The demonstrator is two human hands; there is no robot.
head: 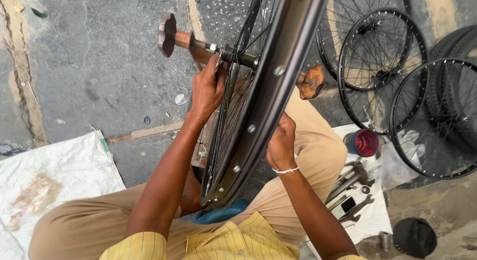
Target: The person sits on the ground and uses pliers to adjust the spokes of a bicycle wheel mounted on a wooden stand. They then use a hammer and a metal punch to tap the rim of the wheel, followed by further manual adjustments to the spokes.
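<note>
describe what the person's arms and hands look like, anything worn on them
Both arms are bare from short yellow sleeves with thin dark stripes. The right hand has a thin white band at the wrist. The left hand wears nothing; no gloves.

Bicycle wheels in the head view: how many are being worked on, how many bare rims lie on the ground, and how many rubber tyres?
Black spoked bicycle wheel held on the stand, left hand at its hub, right hand at its rim: 1
Bare black spoked rims on the ground: 3
Black rubber tyres: at least 1, partly cut off
Total: 5
</note>
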